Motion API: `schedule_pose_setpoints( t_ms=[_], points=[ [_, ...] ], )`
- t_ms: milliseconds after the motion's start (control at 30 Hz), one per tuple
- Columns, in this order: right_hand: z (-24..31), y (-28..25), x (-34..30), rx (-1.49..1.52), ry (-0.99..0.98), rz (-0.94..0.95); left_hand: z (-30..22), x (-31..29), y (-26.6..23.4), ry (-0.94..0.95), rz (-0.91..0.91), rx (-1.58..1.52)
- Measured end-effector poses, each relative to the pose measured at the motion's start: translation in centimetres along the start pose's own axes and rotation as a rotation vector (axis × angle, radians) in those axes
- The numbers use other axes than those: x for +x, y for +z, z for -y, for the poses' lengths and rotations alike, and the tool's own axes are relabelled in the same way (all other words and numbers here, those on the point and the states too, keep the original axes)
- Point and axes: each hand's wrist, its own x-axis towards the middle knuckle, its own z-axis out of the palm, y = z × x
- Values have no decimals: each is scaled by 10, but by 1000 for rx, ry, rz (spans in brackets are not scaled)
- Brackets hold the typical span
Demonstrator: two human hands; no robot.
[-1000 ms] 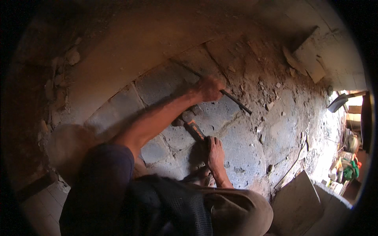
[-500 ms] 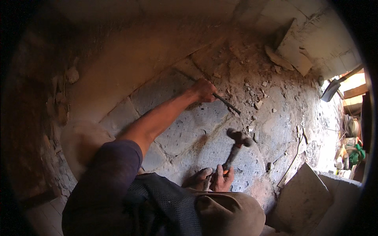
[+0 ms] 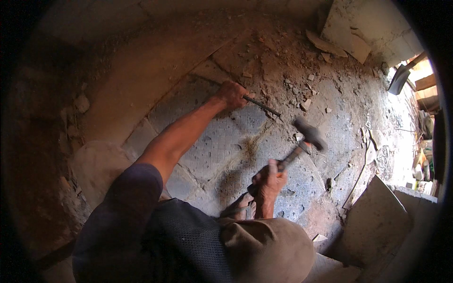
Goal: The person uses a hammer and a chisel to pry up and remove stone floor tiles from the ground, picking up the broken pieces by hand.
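Observation:
My left hand (image 3: 232, 95) is wrapped round a thin dark metal rod, a chisel by its look (image 3: 264, 107). One end sticks out toward the right, over the broken edge of the tiled floor; the other end is hard to make out beyond the hand. My right hand (image 3: 271, 182) grips the handle of a hammer (image 3: 309, 134), nearer to me. Its heavy head is slightly blurred, to the right of the rod's end and apart from it. Under both hands lie grey-blue floor tiles (image 3: 222, 146), pitted and marked with a small grid.
Broken tile pieces and rubble (image 3: 302, 96) lie beyond the rod. A large loose slab (image 3: 375, 224) stands at the lower right, and broken slabs (image 3: 347, 33) lean at the far right. A shovel (image 3: 401, 78) is at the right edge. My sandaled foot (image 3: 245, 205) is beside my right hand.
The hammer has moved away from me and to the right, its head turned and now closer to the rod's end. My left hand still holds the rod; the view has shifted slightly.

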Motion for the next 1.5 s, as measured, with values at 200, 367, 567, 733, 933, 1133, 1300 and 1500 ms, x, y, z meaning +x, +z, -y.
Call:
schedule_pose_setpoints(
  t_ms=[200, 367, 567, 733, 933, 1133, 1300, 1500],
  points=[
    [9, 7, -10, 41, 66, -5, 27, -4, 11, 110, -56, 98],
    [8, 8, 5, 136, -69, -114, 16, -4, 8, 30, -8, 26],
    [3, -4, -7, 44, 222, 86, 10, 3, -3, 18, 67, 87],
    [36, -2, 4, 232, -104, -121, 31, 1, 8, 18, 69, 20],
    [-12, 9, 11, 48, 197, 52, 23, 8, 20, -33, 108, 44],
    [28, -11, -8, 106, 170, -1, 17, 3, 21, -64, 109, -72],
    [32, 3, 23, 375, -91, -136, 6, -6, -12, -131, 108, -94],
    [-3, 27, -3, 186, 290, 122, 1, -4, -7, -142, 108, 32]
  ],
)
